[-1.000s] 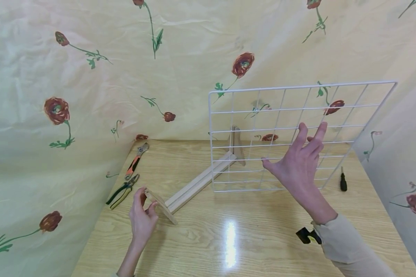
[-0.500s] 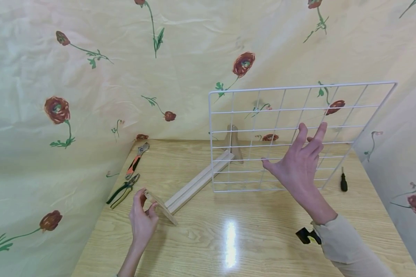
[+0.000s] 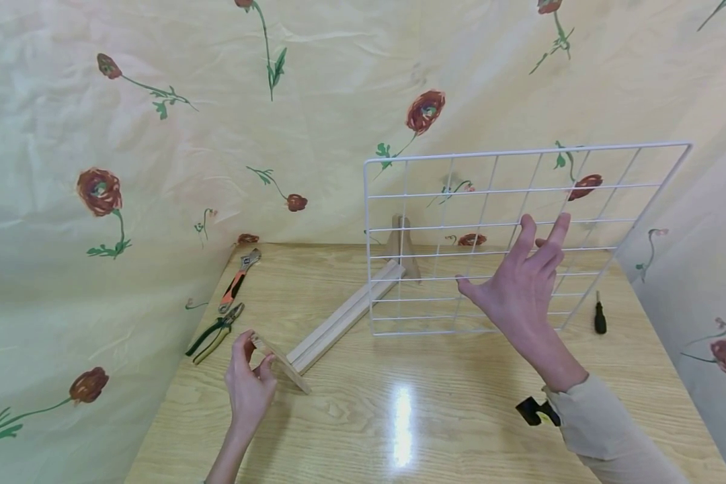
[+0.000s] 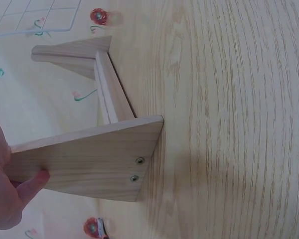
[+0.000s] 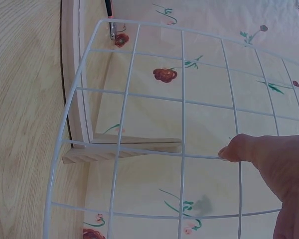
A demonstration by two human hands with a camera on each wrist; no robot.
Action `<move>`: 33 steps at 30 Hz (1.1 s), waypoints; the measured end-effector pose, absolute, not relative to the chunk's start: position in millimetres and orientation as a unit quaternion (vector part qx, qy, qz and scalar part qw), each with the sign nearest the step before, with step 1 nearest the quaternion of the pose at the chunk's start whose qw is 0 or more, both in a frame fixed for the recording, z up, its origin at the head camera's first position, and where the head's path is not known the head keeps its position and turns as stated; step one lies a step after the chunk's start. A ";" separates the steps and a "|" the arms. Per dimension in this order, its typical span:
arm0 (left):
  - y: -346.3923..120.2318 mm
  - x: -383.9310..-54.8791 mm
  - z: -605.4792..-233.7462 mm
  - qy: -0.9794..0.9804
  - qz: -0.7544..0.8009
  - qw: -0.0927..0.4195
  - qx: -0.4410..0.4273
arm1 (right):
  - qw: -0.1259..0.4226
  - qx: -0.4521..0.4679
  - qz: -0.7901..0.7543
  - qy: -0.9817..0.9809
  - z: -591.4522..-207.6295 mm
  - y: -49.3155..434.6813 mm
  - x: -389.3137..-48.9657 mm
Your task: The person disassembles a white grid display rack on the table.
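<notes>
A wooden stand has a long grooved rail (image 3: pixel 345 319) between two upright end boards. My left hand (image 3: pixel 249 383) pinches the upper end of the near end board (image 4: pixel 89 159), thumb on its outer face. Two metal screw heads (image 4: pixel 140 161) show low on that board. The far end board (image 3: pixel 409 252) stands close to the back wall, seen through a white wire grid (image 5: pixel 183 124). My right hand (image 3: pixel 523 282) holds this grid raised at a tilt, fingers spread over the wires and thumb against one. How the fingertips hook the wires is partly hidden.
On the left lie an adjustable wrench (image 3: pixel 237 282) and pliers (image 3: pixel 214 334). A black-handled screwdriver (image 3: pixel 599 316) lies on the right. Flower-printed sheeting (image 3: pixel 314 121) encloses the back and sides of the wooden table (image 3: pixel 339 430).
The stand's far end has swung slightly to the left behind the grid. My left hand keeps its pinch on the near board, and the right hand with the grid stays nearly still.
</notes>
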State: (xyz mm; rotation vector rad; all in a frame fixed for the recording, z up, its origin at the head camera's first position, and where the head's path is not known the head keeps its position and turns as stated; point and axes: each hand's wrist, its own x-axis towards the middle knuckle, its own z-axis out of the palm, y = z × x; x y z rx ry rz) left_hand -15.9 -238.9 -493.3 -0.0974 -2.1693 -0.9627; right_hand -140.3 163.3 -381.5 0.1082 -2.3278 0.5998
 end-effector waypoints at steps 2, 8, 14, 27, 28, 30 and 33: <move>-238.4 -15.9 -493.3 -0.848 -0.372 0.377 -0.035 | 0.358 0.041 0.233 -0.903 -381.3 162.8 -140.2; -235.9 -15.1 -494.3 -0.845 -0.379 0.377 -0.022 | 0.343 0.031 0.239 -0.908 -380.0 160.8 -139.0; -234.4 -13.1 -493.5 -0.841 -0.388 0.375 -0.018 | 0.341 0.037 0.234 -0.910 -380.6 160.2 -138.8; -232.1 -11.3 -489.6 -0.840 -0.375 0.390 -0.032 | 0.350 0.051 0.226 -0.908 -381.8 159.8 -138.8; -232.1 -11.2 -489.7 -0.841 -0.374 0.391 -0.031 | 0.350 0.051 0.227 -0.908 -381.8 159.7 -138.8; -232.4 -10.9 -490.1 -0.842 -0.370 0.392 -0.029 | 0.350 0.050 0.228 -0.907 -381.9 159.6 -138.8; -233.2 -10.4 -491.2 -0.844 -0.365 0.393 -0.023 | 0.349 0.046 0.231 -0.907 -381.7 159.2 -138.7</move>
